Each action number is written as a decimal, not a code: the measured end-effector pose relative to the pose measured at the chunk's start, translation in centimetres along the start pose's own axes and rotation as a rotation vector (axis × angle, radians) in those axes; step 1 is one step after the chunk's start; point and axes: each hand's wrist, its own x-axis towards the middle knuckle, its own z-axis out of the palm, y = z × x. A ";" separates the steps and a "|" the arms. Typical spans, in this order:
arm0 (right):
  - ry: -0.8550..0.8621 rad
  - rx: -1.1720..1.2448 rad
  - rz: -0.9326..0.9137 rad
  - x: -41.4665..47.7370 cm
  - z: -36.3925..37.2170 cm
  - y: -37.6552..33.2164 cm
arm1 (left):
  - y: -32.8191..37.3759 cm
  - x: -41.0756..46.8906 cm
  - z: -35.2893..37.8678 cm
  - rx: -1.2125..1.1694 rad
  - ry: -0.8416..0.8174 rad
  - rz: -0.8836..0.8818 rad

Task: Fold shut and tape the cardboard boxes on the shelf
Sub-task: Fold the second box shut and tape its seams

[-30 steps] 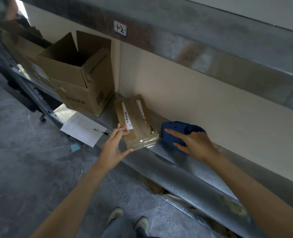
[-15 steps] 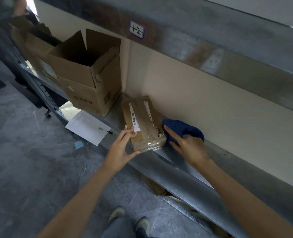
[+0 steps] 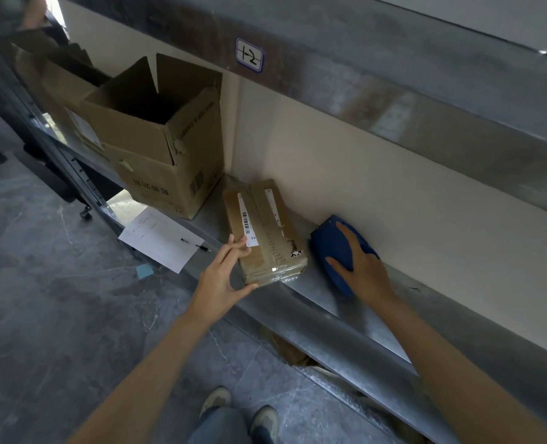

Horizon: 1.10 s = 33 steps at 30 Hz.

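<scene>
You are facing three brown cardboard boxes on the grey metal shelf [image 3: 345,312]: one small flat box [image 3: 265,232] already closed and taped, one tall open box [image 3: 169,184] with its flaps standing up, just to its left, and a further open box [image 3: 57,88] behind that one towards the shelf's left end. The small flat box is lying with its long axis running from the shelf's front edge back towards the wall, its near short end sitting at that edge and its two white barcode strips following the same line. Your left hand [image 3: 224,277] is bracketing its near left corner, fingers straight along the top and thumb spread against the near end. Your right hand [image 3: 361,264] is resting on the single blue plastic tape dispenser [image 3: 328,241] beside the wall, just right of the box, index finger and thumb splayed flat. One white sheet of paper [image 3: 160,238] and one black pen [image 3: 196,245] are lying at the front edge.
</scene>
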 end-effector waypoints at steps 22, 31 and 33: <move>0.084 -0.041 -0.179 -1.0 -2.4 -2.6 | 0.1 0.1 -0.9 0.008 -0.102 -0.062; -0.131 -0.042 -0.534 1.5 0.1 -5.7 | -0.1 0.4 -1.5 0.018 -0.114 -0.049; -0.052 -0.009 -0.545 1.8 0.5 -5.5 | -0.3 0.5 -1.6 0.031 -0.118 -0.054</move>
